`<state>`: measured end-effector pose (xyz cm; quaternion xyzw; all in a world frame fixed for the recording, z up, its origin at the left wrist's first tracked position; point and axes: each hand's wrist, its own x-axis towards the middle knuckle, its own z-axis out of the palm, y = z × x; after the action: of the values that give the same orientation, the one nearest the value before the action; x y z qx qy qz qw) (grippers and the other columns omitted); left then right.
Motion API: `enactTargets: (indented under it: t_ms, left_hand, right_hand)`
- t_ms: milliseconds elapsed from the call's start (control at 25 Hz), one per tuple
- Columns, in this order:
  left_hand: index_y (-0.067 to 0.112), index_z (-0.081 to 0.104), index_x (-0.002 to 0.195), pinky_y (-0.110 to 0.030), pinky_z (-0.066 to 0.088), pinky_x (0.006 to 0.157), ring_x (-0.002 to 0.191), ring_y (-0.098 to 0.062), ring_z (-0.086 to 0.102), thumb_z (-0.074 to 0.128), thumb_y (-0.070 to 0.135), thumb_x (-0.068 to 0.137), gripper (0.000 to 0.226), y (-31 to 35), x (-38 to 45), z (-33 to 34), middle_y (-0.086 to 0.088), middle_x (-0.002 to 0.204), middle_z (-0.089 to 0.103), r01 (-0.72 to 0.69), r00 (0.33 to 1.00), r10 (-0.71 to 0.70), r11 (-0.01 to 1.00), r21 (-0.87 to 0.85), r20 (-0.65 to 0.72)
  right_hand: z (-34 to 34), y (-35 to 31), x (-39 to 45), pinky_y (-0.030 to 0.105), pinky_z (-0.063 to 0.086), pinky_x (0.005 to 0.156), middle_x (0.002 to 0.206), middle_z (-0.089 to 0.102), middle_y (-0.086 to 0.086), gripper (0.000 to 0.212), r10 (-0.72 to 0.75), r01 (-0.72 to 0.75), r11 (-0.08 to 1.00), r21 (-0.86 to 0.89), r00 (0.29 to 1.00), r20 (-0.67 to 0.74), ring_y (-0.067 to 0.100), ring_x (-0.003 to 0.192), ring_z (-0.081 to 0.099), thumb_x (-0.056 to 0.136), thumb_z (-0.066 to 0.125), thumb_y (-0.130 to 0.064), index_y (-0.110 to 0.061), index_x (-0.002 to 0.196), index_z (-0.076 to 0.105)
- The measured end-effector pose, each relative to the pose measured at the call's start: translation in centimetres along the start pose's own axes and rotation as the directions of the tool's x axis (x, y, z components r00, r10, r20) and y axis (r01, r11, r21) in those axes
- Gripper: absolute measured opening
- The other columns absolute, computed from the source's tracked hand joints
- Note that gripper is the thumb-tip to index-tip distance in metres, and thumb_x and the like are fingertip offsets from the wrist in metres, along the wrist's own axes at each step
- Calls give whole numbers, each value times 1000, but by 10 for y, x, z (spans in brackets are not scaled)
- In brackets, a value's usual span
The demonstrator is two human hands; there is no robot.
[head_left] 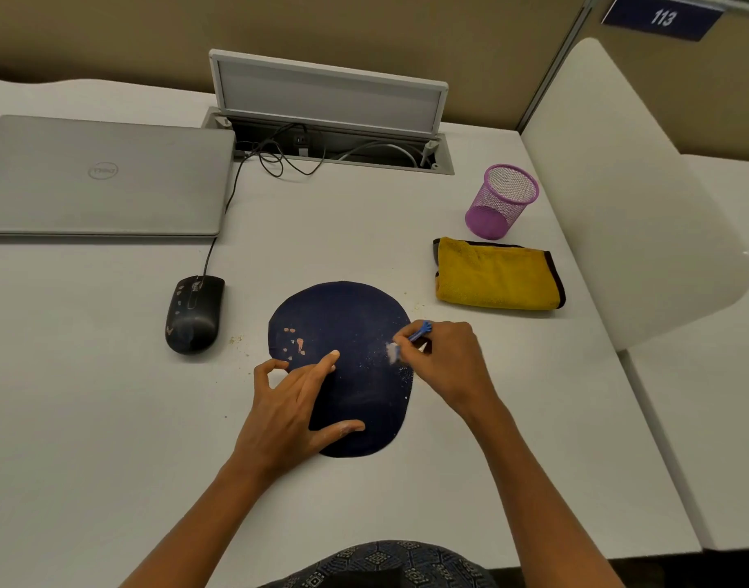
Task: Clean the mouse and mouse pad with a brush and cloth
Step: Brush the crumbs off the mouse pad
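A dark blue mouse pad (351, 316) lies on the desk in front of me, with pinkish stains at its left and white specks at its right. My left hand (292, 413) presses flat on the pad's lower left, fingers spread. My right hand (444, 358) grips a small blue brush (419, 333) whose white bristles touch the pad's right edge. A black wired mouse (194, 314) with pale spots sits left of the pad. The folded yellow cloth (497, 275) rests to the upper right.
A closed grey laptop (101, 176) lies at the far left. A purple mesh cup (502, 201) stands behind the cloth. An open cable hatch (330, 120) with cords sits at the back. A white divider (618, 184) bounds the desk's right. Crumbs lie near the pad.
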<state>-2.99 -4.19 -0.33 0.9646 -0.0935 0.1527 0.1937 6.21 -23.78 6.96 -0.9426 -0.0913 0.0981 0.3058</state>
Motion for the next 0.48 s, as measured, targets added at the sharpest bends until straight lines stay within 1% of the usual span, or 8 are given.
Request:
enactTargets:
  t_ms: [40,80,160,240,280,320,400,480]
  left_hand:
    - [15,41,131,-40,27,97,95,-16,67,44,72,74,81,0,0,0,4,107,69,-4,1000,4,1000,-1,1]
    - [15,41,131,-41,27,97,95,-16,67,43,72,74,81,-1,0,1,3,107,69,-6,1000,6,1000,1,2]
    - [15,41,130,-42,29,96,95,-16,68,43,72,74,80,0,1,1,3,106,69,-13,1000,13,1000,8,0]
    - [16,41,130,-44,32,95,95,-16,68,44,72,73,80,1,1,1,3,106,69,-13,1000,13,1000,-1,-7]
    - [16,41,129,-45,34,94,95,-16,68,44,72,73,79,1,1,0,3,107,69,-9,1000,8,1000,-6,-11]
    - [16,41,129,-46,35,94,95,-17,68,44,72,73,79,1,0,0,3,107,69,-4,1000,4,1000,-6,-13]
    - [16,41,129,-47,36,93,94,-17,68,43,72,74,79,0,0,0,3,106,70,-7,1000,7,1000,3,-13]
    - [15,42,129,-49,38,91,93,-17,68,39,73,76,78,1,1,0,2,105,70,-13,1000,13,1000,6,-10]
  right_hand:
    - [3,-6,-1,26,55,78,89,73,4,18,-37,30,991,129,998,53,11,78,65,89,59,-28,-18,96,72]
    - [8,-13,-3,29,56,81,90,74,3,16,-83,57,979,194,989,126,12,81,66,88,60,-26,-19,95,72]
    - [19,-18,-8,29,55,82,93,73,1,17,-120,97,989,108,964,238,12,84,65,89,58,-29,-22,97,72]
    - [17,-11,-3,29,54,80,95,72,1,21,-43,57,995,-83,986,160,14,84,64,91,54,-34,-23,99,70]
    - [12,-7,-1,29,53,79,94,72,2,23,-3,14,990,-140,997,82,16,83,64,91,53,-35,-22,100,69]
    - [8,-3,1,29,53,79,94,72,3,24,18,-16,992,-125,1000,13,16,82,65,91,53,-35,-20,100,69]
    - [8,-2,0,29,54,81,94,73,3,19,9,-9,996,85,1000,2,15,84,66,90,58,-30,-20,99,71]
    - [16,-12,-6,28,55,84,94,74,0,16,-86,48,968,248,986,144,12,86,66,88,60,-26,-21,97,72]
